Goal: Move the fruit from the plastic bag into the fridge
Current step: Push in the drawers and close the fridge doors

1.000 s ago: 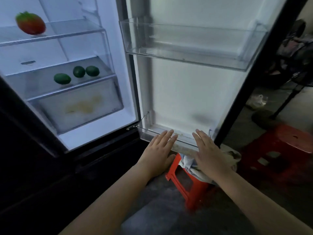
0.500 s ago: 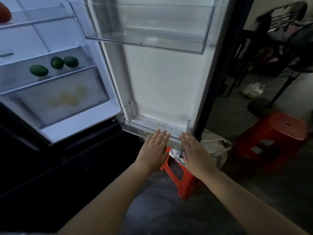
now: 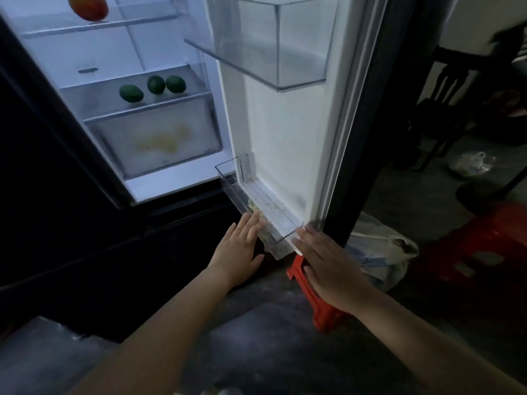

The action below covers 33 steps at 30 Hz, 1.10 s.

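Observation:
The fridge stands open, its white door (image 3: 285,124) swung partly inward. Three green fruits (image 3: 155,86) lie on the lower glass shelf and a red-green mango (image 3: 89,7) on the shelf above. My left hand (image 3: 238,249) and my right hand (image 3: 328,260) press flat, fingers apart, against the clear bottom door bin (image 3: 256,206). Neither hand holds anything. The plastic bag (image 3: 382,252) sits on a red stool (image 3: 319,303) behind the door, partly hidden by my right hand.
A clear upper door bin (image 3: 271,47) juts out above my hands. A second red stool (image 3: 484,252) stands at the right, with dark chairs (image 3: 456,109) and another small plastic bag (image 3: 470,163) on the floor behind. A crisper drawer (image 3: 156,141) sits under the green fruits.
The door has swung toward the fridge, now seen more edge-on. Both hands have stayed flat on the bottom bin and moved with it. The view has shifted.

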Available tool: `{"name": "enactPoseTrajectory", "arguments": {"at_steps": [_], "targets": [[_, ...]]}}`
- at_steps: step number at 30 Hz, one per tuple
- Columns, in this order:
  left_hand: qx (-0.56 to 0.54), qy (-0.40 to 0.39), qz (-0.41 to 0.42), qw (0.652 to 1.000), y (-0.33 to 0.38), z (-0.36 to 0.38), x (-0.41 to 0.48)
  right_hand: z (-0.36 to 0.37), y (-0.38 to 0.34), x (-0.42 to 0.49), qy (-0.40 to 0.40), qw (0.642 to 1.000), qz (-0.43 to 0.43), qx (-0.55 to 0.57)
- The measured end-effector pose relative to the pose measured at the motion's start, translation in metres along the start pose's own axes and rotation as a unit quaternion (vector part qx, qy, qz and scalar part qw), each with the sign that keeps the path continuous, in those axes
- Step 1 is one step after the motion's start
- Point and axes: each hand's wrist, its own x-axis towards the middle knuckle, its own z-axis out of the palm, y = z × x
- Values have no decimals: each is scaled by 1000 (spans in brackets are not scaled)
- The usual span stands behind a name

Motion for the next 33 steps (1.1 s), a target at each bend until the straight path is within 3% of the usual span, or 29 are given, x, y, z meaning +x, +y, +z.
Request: {"name": "enactPoseTrajectory", "arguments": {"at_steps": [5, 8, 17, 19, 22, 26, 29, 33], "targets": [[-2, -3, -68, 998, -21, -2, -29, -8, -10, -6, 91, 993, -30, 66], [-1, -8, -97, 995, -35, -6, -42, -12, -16, -3, 145, 987, 10, 70], [-29, 0, -171, 985, -40, -8, -81, 3, -48, 26, 144, 989, -3, 42], [-33, 52, -159, 985, -29, -10, -95, 3, -55, 29, 140, 987, -26, 76], [1, 155, -71, 985, -12, -11, -112, -2, -65, 33, 159, 975, -58, 146], [92, 201, 35, 975, -1, -9, -119, -14, -71, 52, 186, 959, -17, 211], [126, 210, 41, 969, 0, -15, -117, -18, -72, 72, 146, 964, -45, 216], [112, 221, -25, 968, -7, -23, -113, -17, -81, 90, 99, 971, -89, 197]]}}
